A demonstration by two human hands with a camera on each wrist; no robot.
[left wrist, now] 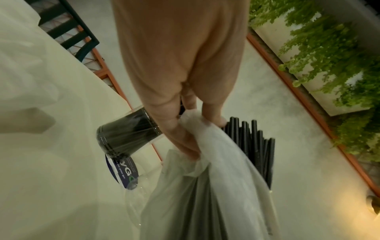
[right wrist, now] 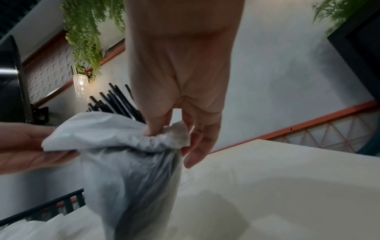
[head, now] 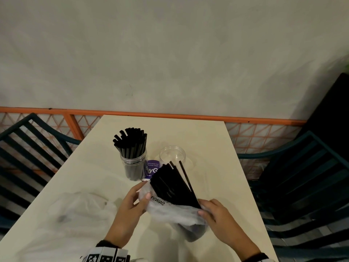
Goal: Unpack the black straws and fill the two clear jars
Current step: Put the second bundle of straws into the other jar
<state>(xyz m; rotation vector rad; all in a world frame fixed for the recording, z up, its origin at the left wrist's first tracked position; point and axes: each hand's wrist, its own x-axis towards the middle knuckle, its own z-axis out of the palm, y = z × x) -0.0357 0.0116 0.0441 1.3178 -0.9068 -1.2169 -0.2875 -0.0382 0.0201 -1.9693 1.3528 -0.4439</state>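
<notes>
A clear plastic bag (head: 175,212) of black straws (head: 172,184) is held above the cream table (head: 75,176), the straws fanning out of its rolled-down mouth. My left hand (head: 137,195) pinches the bag's left rim (left wrist: 197,128). My right hand (head: 205,209) pinches the right rim (right wrist: 170,134). One clear jar (head: 135,167) stands packed with black straws. An empty clear jar (head: 172,154) stands to its right, just behind the straw tips. In the left wrist view the filled jar (left wrist: 125,133) sits beyond my fingers.
A purple round sticker (head: 152,169) lies between the jars. A crumpled empty plastic bag (head: 81,207) lies at the table's near left. Dark slatted chairs (head: 306,186) stand at both sides. An orange-framed mesh rail (head: 260,135) runs behind the table.
</notes>
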